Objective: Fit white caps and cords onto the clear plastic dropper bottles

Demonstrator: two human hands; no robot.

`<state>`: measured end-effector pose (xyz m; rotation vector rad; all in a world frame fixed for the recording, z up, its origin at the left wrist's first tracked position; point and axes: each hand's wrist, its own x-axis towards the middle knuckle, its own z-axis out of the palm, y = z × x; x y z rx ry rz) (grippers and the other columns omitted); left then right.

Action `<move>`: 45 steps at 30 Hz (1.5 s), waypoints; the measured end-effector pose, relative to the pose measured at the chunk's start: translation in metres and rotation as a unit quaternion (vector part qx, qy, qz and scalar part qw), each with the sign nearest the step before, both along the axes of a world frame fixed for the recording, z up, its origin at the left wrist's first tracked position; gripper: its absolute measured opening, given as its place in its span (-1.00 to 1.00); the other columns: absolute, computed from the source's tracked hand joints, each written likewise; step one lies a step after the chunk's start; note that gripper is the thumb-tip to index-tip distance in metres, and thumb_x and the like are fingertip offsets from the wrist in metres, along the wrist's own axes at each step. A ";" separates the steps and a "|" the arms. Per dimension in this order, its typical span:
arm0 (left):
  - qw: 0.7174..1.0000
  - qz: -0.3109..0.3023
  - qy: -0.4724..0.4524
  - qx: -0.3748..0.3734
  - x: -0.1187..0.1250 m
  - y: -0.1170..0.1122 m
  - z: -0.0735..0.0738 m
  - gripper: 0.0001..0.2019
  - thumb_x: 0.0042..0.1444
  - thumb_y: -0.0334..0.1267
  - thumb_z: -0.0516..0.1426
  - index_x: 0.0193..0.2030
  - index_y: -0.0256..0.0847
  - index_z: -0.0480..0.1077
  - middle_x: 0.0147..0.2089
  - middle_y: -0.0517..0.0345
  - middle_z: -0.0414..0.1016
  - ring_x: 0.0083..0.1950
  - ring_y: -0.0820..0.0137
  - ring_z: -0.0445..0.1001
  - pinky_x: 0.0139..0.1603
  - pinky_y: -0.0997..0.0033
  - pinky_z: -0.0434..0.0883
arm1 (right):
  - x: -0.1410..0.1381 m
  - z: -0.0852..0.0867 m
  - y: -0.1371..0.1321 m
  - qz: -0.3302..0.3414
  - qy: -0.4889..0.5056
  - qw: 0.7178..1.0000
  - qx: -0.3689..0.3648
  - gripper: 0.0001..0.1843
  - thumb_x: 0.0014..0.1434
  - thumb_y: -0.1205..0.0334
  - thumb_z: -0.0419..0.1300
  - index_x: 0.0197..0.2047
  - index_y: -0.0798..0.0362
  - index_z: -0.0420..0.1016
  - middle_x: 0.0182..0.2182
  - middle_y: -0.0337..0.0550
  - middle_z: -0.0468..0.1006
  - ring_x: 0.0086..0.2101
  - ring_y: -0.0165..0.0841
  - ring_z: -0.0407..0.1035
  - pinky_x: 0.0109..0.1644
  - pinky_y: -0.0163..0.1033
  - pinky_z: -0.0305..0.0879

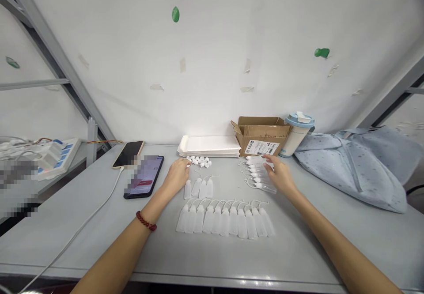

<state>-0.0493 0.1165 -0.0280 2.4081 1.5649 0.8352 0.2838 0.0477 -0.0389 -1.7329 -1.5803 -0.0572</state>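
My left hand (pixel 177 175) reaches forward on the grey table (pixel 66 214), fingers curled, its fingertips at a small heap of white caps (pixel 199 161). My right hand (pixel 280 173) rests on a stack of clear small bottles (pixel 260 175) lying on their sides, fingers closed over one of them. A long row of several translucent squeeze bottles (pixel 225 219) lies nearer to me, and three more bottles (pixel 198 189) lie just behind it, beside my left hand. A red bead bracelet (pixel 146 221) circles my left wrist.
Two phones (pixel 145 176) lie at the left, one on a white cable (pixel 82 228). White flat bags (pixel 210 145), an open cardboard box (pixel 261 137) and a lidded cup (pixel 297 134) stand at the back. A pale blue cloth bag (pixel 354 166) lies right.
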 end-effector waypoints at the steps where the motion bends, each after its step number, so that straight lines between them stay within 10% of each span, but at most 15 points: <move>1: 1.000 0.005 -0.014 -0.005 0.001 -0.001 0.002 -0.77 -0.02 -0.45 0.01 -0.27 -0.30 0.45 -0.22 -0.05 0.50 -0.18 0.23 0.46 -0.11 0.29 0.36 | -0.003 0.001 -0.002 0.002 -0.004 1.000 0.008 -0.67 0.10 0.32 -0.03 -0.06 0.11 0.36 -0.15 0.05 0.47 -0.19 -0.19 0.39 -0.15 -0.06 0.31; 7: 0.987 -0.001 -0.143 -0.068 0.009 -0.008 0.012 -0.78 -0.05 -0.26 0.13 -0.25 -0.30 0.43 -0.29 0.04 0.53 -0.28 0.33 0.49 -0.21 0.39 0.43 | -0.044 0.015 -0.017 0.129 -0.028 0.990 0.056 -0.72 0.19 0.27 -0.04 -0.05 0.12 0.30 -0.24 0.02 0.46 -0.24 -0.24 0.36 -0.13 -0.08 0.28; 17: 0.906 -0.072 -0.357 -0.215 0.025 -0.020 0.011 -0.76 -0.25 -0.22 0.25 -0.41 -0.32 0.41 -0.38 0.07 0.50 -0.32 0.33 0.48 -0.25 0.35 0.41 | -0.118 0.041 -0.031 0.405 -0.100 0.892 -0.175 -0.69 0.27 0.31 -0.09 0.03 -0.02 0.33 -0.29 -0.11 0.45 -0.33 -0.33 0.35 -0.25 -0.23 0.28; 28: 0.884 -0.095 -0.387 -0.244 0.030 -0.030 0.020 -0.77 -0.24 -0.27 0.28 -0.40 -0.32 0.44 -0.33 0.06 0.50 -0.29 0.36 0.44 -0.20 0.37 0.38 | -0.113 0.032 -0.012 0.400 -0.117 0.882 -0.222 -0.71 0.27 0.31 -0.13 -0.16 0.01 0.41 -0.40 -0.17 0.47 -0.43 -0.38 0.32 -0.35 -0.31 0.19; 45: 0.828 -0.159 -0.412 -0.347 0.042 -0.055 0.028 -0.79 -0.12 -0.29 0.27 -0.29 -0.29 0.46 -0.22 0.06 0.52 -0.16 0.37 0.45 -0.05 0.36 0.34 | -0.082 0.030 -0.039 0.309 -0.072 0.948 -0.030 -0.85 0.24 0.32 -0.05 -0.24 0.04 0.33 -0.35 -0.09 0.43 -0.33 -0.31 0.32 -0.27 -0.21 0.26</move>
